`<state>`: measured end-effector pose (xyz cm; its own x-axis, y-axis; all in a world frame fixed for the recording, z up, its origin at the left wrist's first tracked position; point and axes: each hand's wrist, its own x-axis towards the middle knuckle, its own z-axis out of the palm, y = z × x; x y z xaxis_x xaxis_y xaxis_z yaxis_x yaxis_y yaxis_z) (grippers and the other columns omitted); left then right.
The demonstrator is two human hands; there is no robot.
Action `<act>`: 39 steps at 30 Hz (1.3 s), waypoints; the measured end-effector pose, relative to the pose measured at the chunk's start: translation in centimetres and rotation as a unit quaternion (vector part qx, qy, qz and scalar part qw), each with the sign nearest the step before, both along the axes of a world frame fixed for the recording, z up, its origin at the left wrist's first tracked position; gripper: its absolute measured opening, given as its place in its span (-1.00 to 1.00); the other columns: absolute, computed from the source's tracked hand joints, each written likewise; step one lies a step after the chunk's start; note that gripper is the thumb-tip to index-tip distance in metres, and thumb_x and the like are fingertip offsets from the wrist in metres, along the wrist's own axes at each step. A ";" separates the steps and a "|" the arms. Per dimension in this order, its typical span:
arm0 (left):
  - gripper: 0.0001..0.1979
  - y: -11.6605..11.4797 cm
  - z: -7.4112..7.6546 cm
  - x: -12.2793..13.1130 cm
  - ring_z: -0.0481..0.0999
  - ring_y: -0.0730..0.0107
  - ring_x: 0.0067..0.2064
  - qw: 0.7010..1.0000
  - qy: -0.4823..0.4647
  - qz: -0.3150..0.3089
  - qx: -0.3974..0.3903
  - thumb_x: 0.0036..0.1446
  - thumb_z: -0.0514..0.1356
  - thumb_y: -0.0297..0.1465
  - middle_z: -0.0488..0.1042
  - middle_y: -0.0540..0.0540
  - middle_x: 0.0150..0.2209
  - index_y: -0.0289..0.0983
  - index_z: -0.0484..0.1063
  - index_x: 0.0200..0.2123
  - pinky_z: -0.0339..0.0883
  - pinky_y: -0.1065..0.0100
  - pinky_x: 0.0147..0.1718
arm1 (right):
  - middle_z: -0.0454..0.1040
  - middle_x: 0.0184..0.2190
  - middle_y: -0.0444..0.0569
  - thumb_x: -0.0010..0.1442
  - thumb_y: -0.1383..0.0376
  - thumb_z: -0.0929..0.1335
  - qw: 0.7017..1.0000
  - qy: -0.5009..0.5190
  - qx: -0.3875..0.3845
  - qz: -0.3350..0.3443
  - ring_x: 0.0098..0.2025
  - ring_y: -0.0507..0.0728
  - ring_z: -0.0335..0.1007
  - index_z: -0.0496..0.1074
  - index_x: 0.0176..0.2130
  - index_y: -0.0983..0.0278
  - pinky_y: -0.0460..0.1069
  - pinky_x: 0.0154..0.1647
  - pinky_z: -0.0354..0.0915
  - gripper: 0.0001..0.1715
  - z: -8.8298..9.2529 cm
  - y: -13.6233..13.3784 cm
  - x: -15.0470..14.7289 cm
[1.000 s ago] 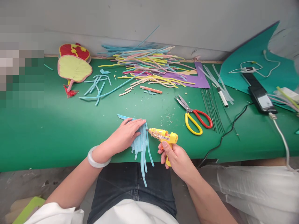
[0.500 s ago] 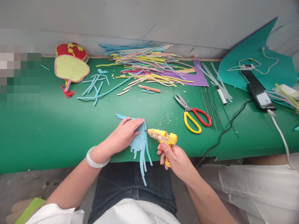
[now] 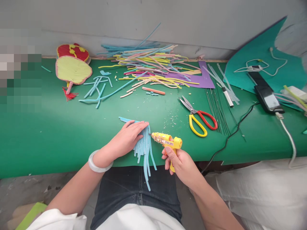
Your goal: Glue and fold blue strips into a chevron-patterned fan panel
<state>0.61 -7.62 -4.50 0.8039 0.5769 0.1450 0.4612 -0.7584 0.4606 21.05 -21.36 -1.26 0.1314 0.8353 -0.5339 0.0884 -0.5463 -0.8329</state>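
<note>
My left hand [image 3: 128, 140] lies over a fringe of light blue fuzzy craft strips [image 3: 142, 148], pressing them to the table near its front edge. Its fingers are stretched toward the fringe's upper right corner, with the thumb apart. The longest strips hang past the table edge. In my right hand [image 3: 178, 161] is a yellow hot glue gun [image 3: 165, 139], gripped by its handle with fingers near the orange trigger. Dried glue crusts its front. The nozzle points left and is at or very near the fringe's right edge; whether it touches is unclear.
Red-and-yellow-handled scissors [image 3: 198, 118] lie right of the glue gun. Behind are a heap of coloured strips [image 3: 148, 60], two fan-shaped pieces [image 3: 74, 70], thin wires [image 3: 218, 111], a marker [image 3: 227, 96] and a black device [image 3: 267, 97]. A black cord [image 3: 230, 142] crosses the table.
Both my hands, the glue gun and the blue fringe look almost unmoved. At the lower right, the white clothing of a person beside me has shifted a little.
</note>
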 end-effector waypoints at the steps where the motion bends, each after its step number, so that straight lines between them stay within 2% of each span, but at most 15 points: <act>1: -0.52 0.0 0.0 0.0 0.37 0.24 0.27 1.000 0.000 0.000 -0.001 0.37 -0.01 -0.47 0.38 -0.16 0.26 -0.15 0.14 0.32 0.10 0.01 0.30 | 0.43 -0.47 -0.10 0.07 -0.41 0.24 1.000 -0.001 -0.002 0.000 -0.64 -0.02 0.29 0.38 -0.33 0.29 -0.07 -0.65 0.28 -0.18 0.0 0.0 0.0; 8: -0.54 0.0 0.1 0.0 0.35 0.26 0.29 1.000 0.001 -0.003 0.003 0.38 -0.02 -0.48 0.37 -0.14 0.28 -0.14 0.19 0.30 0.09 0.01 0.31 | 0.40 -0.53 -0.14 0.09 -0.41 0.23 1.000 -0.013 0.000 0.006 -0.66 -0.02 0.27 0.38 -0.33 0.27 -0.06 -0.65 0.25 -0.19 -0.3 -0.4 0.1; 12: -0.60 0.0 0.0 0.0 0.34 0.27 0.30 1.000 0.006 -0.008 0.009 0.40 -0.04 -0.47 0.36 -0.13 0.29 -0.16 0.26 0.25 0.07 0.01 0.31 | 0.44 -0.49 -0.11 0.12 -0.39 0.21 1.000 -0.025 0.000 0.017 -0.64 -0.01 0.28 0.37 -0.30 0.27 -0.06 -0.62 0.25 -0.20 -0.5 -0.5 0.2; 18: -0.61 0.0 0.0 0.0 0.33 0.27 0.30 1.000 0.004 -0.010 0.014 0.40 -0.03 -0.46 0.35 -0.15 0.29 -0.18 0.25 0.25 0.07 0.02 0.31 | 0.44 -0.50 -0.10 0.16 -0.37 0.21 0.999 -0.028 -0.003 0.019 -0.62 0.00 0.29 0.37 -0.28 0.27 -0.05 -0.59 0.25 -0.22 -0.7 -0.8 0.2; 39: -0.63 0.1 -0.1 -0.1 0.32 0.27 0.31 0.999 0.009 -0.017 0.032 0.42 -0.04 -0.45 0.36 -0.15 0.29 -0.19 0.28 0.22 0.08 0.03 0.31 | 0.41 -0.51 -0.13 0.09 -0.43 0.18 0.999 -0.026 -0.022 0.025 -0.64 -0.02 0.27 0.35 -0.29 0.27 -0.06 -0.60 0.24 -0.15 -0.5 -1.1 0.0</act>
<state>0.55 -7.55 -4.64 0.8256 0.5395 0.1651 0.4429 -0.8011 0.4027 21.09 -22.45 -1.76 0.1183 0.8170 -0.5644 0.1603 -0.5766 -0.8011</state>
